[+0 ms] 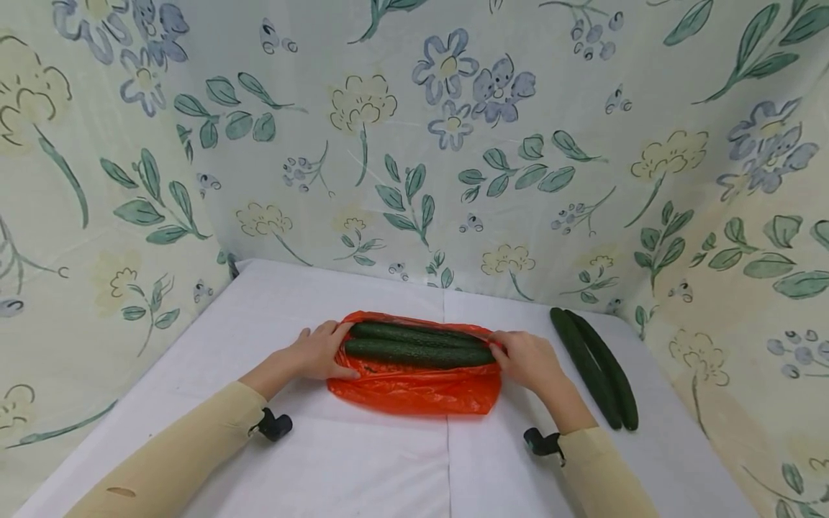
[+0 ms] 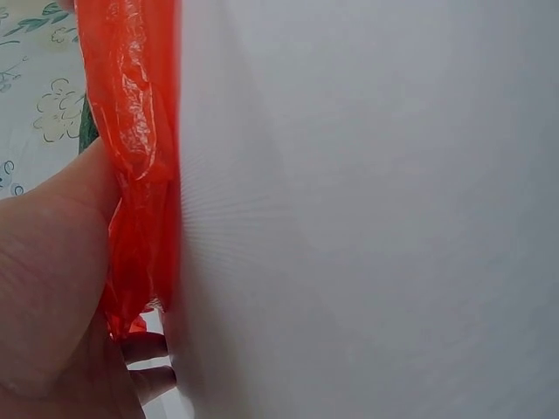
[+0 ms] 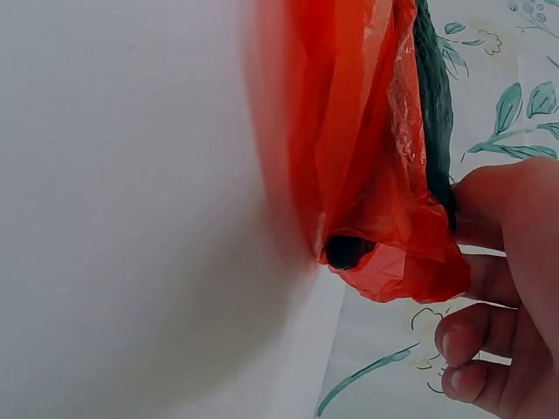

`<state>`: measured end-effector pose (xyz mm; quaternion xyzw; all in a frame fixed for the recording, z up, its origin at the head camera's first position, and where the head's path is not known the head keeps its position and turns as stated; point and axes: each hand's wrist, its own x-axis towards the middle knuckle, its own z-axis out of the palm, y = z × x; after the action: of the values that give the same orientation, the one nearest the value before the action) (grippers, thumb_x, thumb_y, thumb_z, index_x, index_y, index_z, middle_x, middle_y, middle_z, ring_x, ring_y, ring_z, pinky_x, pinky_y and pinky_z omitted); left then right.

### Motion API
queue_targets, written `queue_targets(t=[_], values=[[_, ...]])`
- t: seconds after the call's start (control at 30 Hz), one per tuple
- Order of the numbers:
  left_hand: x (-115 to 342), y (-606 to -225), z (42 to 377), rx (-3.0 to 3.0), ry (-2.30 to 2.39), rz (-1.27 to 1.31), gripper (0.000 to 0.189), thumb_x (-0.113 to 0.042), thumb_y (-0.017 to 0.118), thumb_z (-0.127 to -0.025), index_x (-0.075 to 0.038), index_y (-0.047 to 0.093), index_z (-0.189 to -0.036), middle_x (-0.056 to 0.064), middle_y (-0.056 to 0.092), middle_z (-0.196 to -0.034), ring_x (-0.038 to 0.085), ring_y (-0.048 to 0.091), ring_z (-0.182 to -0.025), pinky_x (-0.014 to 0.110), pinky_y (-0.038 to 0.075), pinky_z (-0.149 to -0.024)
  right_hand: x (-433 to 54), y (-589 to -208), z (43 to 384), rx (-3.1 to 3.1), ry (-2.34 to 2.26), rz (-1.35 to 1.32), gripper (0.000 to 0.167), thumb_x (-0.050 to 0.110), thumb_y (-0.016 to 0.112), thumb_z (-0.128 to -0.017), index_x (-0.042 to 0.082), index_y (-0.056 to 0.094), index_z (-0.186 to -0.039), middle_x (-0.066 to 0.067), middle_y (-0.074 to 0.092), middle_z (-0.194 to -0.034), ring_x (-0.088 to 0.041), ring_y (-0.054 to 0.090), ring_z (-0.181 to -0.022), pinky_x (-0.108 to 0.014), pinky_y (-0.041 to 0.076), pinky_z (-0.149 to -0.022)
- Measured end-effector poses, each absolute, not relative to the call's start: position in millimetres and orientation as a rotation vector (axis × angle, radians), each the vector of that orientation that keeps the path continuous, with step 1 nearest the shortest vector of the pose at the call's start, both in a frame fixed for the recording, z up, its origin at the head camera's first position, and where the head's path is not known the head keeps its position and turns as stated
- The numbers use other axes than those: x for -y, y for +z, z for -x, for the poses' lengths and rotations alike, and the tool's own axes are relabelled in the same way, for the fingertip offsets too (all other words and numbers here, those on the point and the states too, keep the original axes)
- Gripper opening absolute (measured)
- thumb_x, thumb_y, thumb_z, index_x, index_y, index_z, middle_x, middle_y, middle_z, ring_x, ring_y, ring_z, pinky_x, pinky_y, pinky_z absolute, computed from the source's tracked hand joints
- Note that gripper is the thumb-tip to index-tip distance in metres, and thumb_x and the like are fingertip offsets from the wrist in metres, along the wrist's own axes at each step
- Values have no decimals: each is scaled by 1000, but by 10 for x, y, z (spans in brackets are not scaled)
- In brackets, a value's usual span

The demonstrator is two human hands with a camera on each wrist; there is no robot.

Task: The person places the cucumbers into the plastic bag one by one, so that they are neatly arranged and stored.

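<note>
A red plastic bag (image 1: 414, 392) lies on the white-covered table, its opening facing up. Inside it, side by side, are cucumbers (image 1: 417, 352), dark green and long. My left hand (image 1: 319, 351) grips the bag's left end, thumb on the near side and fingers on the far side. At the opposite end my right hand (image 1: 527, 358) pinches the bag and a cucumber tip between thumb and forefinger. In the right wrist view a dark round cucumber end (image 3: 345, 252) shows at the bag's end, and the other fingers (image 3: 476, 332) curl loosely below.
Two more cucumbers (image 1: 592, 367) lie together on the table's right side, beyond my right forearm. A white cloth (image 1: 285, 288) covers the table. Floral curtains (image 1: 453, 180) hang around its back and both sides.
</note>
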<state>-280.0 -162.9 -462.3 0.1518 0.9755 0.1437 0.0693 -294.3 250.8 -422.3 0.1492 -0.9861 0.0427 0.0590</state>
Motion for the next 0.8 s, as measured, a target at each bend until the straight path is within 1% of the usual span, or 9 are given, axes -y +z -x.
queue_targets(t=[0.17,0.23,0.3,0.4,0.53,0.7,0.8], values=[[1624,-4640,2806,-2941,426,-456,114,-73,73,-74,-14,26,-159,18,40,-150,36,39,-139,68,27,-113,-2483,-4144,2951,3007,142,-439,27,26,71,-93,13,71,-116,-3,72,-94,-16,58,-72,-35,59,-71],[1620,-4639,2805,-2941,420,-451,114,-74,73,-74,-14,26,-159,17,40,-150,36,39,-139,67,27,-114,-2469,-4118,2953,3000,147,-441,25,25,72,-92,12,72,-114,-2,70,-89,-15,57,-69,-33,58,-68],[1622,-4638,2803,-2941,423,-458,113,-74,73,-74,-13,27,-158,18,41,-149,36,40,-138,68,28,-112,-2462,-4111,2954,3004,161,-441,24,25,73,-92,12,72,-113,-1,70,-88,-15,57,-69,-32,58,-68],[1621,-4606,2800,-2939,425,-457,113,-73,74,-74,-13,27,-158,18,41,-148,36,40,-137,67,29,-112,-2476,-4112,2958,3018,198,-434,23,24,73,-92,14,74,-112,-1,70,-89,-16,57,-72,-32,58,-68],[1625,-4569,2785,-2939,423,-452,113,-71,74,-75,-12,27,-158,19,40,-149,37,39,-138,67,29,-112,-2506,-4159,2980,3027,287,-433,21,22,73,-92,15,75,-112,-2,69,-95,-18,58,-80,-35,58,-72],[1620,-4567,2774,-2933,438,-445,113,-69,76,-74,-11,27,-158,21,40,-150,39,39,-139,69,28,-111,-2528,-4244,3036,3036,377,-456,23,17,71,-92,17,75,-115,-5,63,-106,-22,58,-91,-37,58,-78],[1607,-4580,2782,-2936,454,-440,113,-69,77,-73,-12,27,-158,20,41,-148,38,39,-138,70,29,-111,-2521,-4280,3069,3034,365,-467,24,17,69,-93,19,75,-116,-7,58,-113,-23,57,-95,-38,58,-80]])
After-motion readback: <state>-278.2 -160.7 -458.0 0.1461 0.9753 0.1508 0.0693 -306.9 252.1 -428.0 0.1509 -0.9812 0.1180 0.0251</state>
